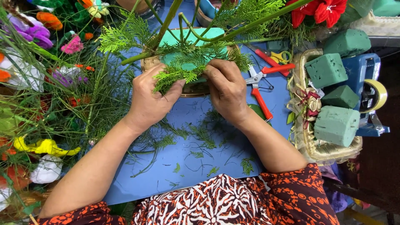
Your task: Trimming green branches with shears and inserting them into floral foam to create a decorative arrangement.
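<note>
My left hand [151,99] and my right hand [227,89] are both closed on a feathery green sprig [179,73], holding it at the near rim of a round woven basket [146,63]. A block of green floral foam [196,35] fills the basket, with long green stems [166,25] and more fern-like foliage standing in it. The sprig's lower end is hidden between my fingers.
Red-handled pruning shears [261,89] lie on the blue table [183,183] just right of my right hand. A gold tray [310,146] of green foam blocks [336,125] sits further right, a tape dispenser [373,96] beyond it. Flowers and greenery [46,83] crowd the left. Trimmings litter the table.
</note>
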